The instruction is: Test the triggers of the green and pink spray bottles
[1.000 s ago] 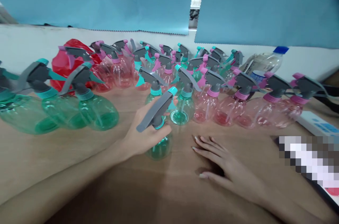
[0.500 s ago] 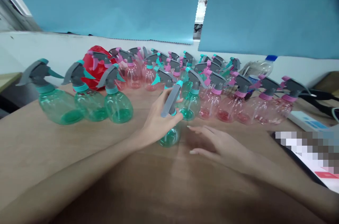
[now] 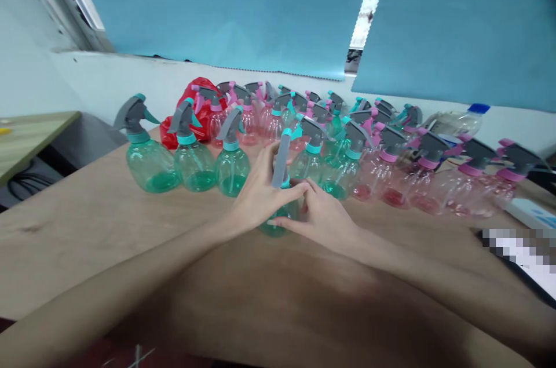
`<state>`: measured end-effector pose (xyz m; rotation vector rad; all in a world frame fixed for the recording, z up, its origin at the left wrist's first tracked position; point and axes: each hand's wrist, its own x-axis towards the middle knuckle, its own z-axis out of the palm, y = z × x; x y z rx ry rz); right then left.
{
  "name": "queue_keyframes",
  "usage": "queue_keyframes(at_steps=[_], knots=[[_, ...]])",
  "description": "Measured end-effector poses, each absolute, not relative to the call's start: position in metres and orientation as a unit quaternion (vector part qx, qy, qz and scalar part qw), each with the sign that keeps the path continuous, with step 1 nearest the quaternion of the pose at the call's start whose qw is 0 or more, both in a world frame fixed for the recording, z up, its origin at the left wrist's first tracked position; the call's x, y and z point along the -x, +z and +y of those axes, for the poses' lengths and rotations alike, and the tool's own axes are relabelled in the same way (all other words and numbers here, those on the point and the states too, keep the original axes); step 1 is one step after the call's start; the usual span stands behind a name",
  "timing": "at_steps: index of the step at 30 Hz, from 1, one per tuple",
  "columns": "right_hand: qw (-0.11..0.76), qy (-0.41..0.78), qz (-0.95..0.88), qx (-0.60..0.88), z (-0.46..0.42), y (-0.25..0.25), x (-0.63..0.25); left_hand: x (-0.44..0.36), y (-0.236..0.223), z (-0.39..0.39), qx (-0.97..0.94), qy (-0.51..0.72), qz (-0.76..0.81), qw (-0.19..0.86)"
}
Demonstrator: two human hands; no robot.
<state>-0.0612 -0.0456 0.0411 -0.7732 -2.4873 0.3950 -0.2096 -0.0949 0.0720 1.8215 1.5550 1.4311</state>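
A green spray bottle [image 3: 281, 160] with a grey and turquoise trigger head stands upright on the table in front of me. My left hand [image 3: 254, 197] is closed around its neck and head from the left. From the right, my right hand [image 3: 328, 214] grips the bottle's body, thumb across its front. My fingers hide much of the bottle. To the left stand three green spray bottles, the nearest one [image 3: 233, 171] close to my left hand. Just behind the held bottle is another green spray bottle [image 3: 307, 162].
Pink spray bottles [image 3: 397, 179] run along the right, with several more behind. A red plastic bag [image 3: 169, 131] lies at the back left. A clear bottle with a blue cap [image 3: 471, 119] lies at the back right. A dark-edged flat item [image 3: 516, 269] is at the right edge.
My right hand has moved left and taken hold of the bottle's body. My left hand stays on its neck. The view has turned left, shifting the scene rightward.
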Motion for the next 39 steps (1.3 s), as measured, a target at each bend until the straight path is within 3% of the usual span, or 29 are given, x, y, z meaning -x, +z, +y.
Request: queue_keyframes(at_steps=[6, 12, 25, 35, 39], knots=[[0.235, 0.178, -0.91, 0.291, -0.034, 0.048, 0.077, 0.235, 0.077, -0.115, -0.628, 0.464, 0.604, 0.159], [0.224, 0.139, -0.906, 0.332, -0.018, 0.049, 0.09, 0.259, 0.059, -0.147, -0.617, 0.448, 0.637, 0.109], [0.164, 0.041, -0.904, 0.392, -0.012, 0.061, 0.115, 0.276, 0.05, -0.165, -0.587, 0.412, 0.669, 0.194], [0.177, 0.036, -0.91, 0.373, -0.009, 0.059, 0.116, 0.265, 0.045, -0.152, -0.62, 0.393, 0.657, 0.172], [0.229, 0.063, -0.91, 0.339, -0.014, 0.062, 0.099, 0.261, 0.047, -0.152, -0.618, 0.389, 0.66, 0.176]])
